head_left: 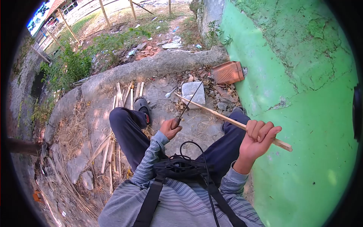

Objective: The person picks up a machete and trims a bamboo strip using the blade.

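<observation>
This is an outdoor yard (96, 121), shown by a cracked green wall (302, 170), leafy weeds (72, 66) and upright poles (105, 14).

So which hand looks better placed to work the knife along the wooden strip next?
Probably the left hand: it already grips the knife by its handle, and the blade crosses the wooden strip in this view. The right hand is occupied holding the strip.
</observation>
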`<state>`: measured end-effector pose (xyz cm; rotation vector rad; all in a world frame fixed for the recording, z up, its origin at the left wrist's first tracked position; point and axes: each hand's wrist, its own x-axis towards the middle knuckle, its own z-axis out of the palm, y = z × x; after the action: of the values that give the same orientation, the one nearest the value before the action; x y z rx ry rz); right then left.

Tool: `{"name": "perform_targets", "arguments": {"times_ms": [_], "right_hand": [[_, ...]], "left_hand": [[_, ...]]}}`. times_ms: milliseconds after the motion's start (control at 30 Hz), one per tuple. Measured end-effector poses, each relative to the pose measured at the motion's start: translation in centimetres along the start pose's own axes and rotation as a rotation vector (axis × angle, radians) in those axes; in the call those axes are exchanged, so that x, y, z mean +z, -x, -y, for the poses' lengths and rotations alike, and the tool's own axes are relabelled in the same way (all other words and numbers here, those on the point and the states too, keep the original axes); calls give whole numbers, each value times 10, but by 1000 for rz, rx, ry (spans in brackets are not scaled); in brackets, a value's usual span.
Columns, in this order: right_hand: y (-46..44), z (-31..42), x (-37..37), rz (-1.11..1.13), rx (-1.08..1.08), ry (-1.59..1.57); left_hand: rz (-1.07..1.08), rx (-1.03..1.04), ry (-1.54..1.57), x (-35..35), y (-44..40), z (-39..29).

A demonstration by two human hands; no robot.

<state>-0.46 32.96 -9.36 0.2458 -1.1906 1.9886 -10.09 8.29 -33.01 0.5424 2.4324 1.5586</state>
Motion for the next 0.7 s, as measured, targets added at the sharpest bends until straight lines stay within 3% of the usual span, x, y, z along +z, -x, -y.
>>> {"name": "perform_targets", "arguments": {"times_ms": [200, 267, 400, 700], "right_hand": [[-7, -16, 30, -1, -105, 4], [-2, -20, 34, 17, -183, -11], [-1, -37, 35, 259, -247, -6], [20, -130, -1, 297, -65, 194]], "left_hand": [[-51, 76, -28, -13, -3, -11], [-78, 1, 46, -16, 1, -10], [-143, -64, 122, -23, 7, -10], [-213, -248, 176, -23, 11, 44]]}}
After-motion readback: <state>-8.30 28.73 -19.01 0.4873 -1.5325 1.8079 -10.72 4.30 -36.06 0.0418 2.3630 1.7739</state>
